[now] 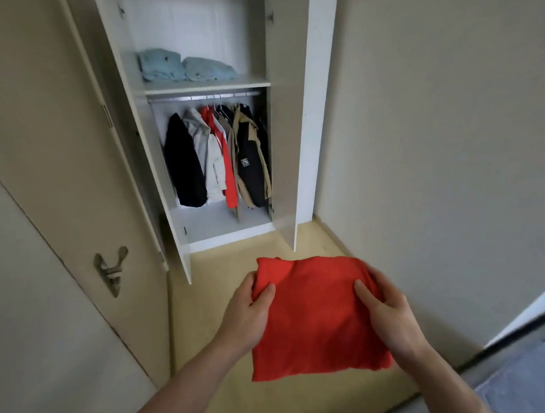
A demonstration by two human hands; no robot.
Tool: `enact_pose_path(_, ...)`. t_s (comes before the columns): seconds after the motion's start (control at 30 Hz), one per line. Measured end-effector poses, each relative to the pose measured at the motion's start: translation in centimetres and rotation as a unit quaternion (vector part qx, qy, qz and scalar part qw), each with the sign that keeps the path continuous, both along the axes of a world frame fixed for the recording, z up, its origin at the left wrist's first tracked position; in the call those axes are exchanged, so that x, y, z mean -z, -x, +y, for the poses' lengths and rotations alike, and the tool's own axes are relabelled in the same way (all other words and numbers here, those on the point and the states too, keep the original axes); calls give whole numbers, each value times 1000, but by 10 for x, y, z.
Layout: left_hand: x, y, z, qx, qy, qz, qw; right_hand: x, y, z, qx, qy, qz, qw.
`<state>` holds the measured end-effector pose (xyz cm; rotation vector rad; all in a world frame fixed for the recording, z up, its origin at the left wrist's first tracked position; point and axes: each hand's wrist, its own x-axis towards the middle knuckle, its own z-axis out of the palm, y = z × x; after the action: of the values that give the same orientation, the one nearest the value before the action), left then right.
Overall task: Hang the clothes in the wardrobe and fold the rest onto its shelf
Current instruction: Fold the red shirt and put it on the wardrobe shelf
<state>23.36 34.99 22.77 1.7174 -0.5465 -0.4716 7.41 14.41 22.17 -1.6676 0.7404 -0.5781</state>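
Observation:
I hold a folded red garment (313, 317) flat in front of me, above the floor. My left hand (248, 316) grips its left edge and my right hand (388, 316) grips its right edge, thumbs on top. Ahead stands the open white wardrobe (317, 79). Its shelf (206, 84) carries two folded light-blue garments (184, 66). Below the shelf, several jackets (216, 155) hang from the rail (204, 97): dark, white, red and tan ones.
Both wardrobe doors (281, 162) stand open, the left one close to a beige room door with a handle (111, 269) on my left. A plain wall is to the right. A bed edge with grey-blue cover (528, 379) shows at bottom right. Yellowish floor lies between.

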Motion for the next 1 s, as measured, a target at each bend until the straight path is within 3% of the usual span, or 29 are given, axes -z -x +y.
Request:
enact_pose_path(0.33, -40, -154, -49, -32, 12, -45, 998, -35, -171, -57, -25, 16, -35, 999)
enact_pose_path(0.6, -74, -302, -137, -67, 0, -65, 996, -53, -331, -150, -71, 3, -56, 996)
enact_pose_path(0.83, -119, -407, -205, -97, 49, -55, 993, -104, -451, -228, -131, -52, -78, 987)
enact_pose_path(1.0, -141, -477, -227, -119, 56, -71, 989, -134, -531, -256, -174, -12, -72, 982)
